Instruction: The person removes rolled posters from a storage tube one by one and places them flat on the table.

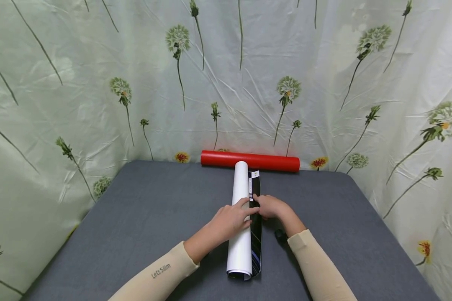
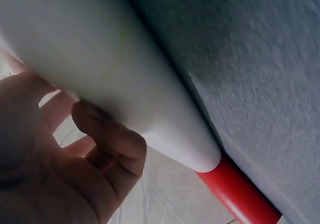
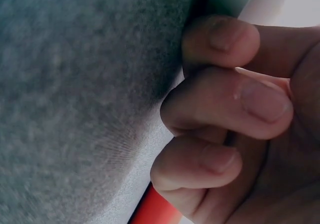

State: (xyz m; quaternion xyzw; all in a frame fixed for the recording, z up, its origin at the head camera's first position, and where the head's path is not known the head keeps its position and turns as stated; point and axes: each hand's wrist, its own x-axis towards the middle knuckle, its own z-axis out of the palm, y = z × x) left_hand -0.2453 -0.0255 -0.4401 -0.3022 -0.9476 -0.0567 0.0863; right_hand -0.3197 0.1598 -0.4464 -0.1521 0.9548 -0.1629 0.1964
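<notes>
A partly rolled poster (image 1: pixel 238 242) lies lengthwise on the table, white on the outside. Along its right side a dark printed strip (image 1: pixel 256 251) shows beyond the roll. My left hand (image 1: pixel 229 219) lies across the middle of the roll, with its fingers bent against the white surface (image 2: pixel 125 78) in the left wrist view. Its foremost fingertips reach over to the dark strip. On the right side, my right hand (image 1: pixel 273 207) pinches the strip's edge. The right wrist view shows that hand's curled fingers (image 3: pixel 220 98) low beside the grey table; the pinch itself is hidden there.
A red cylinder (image 1: pixel 248 161) lies crosswise at the table's back edge, just behind the poster's far end. The grey table (image 1: pixel 165 200) extends to both sides. Behind it hangs a pale curtain (image 1: pixel 241 96) printed with dandelions. A small black object (image 1: pixel 280 235) shows beside the right wrist.
</notes>
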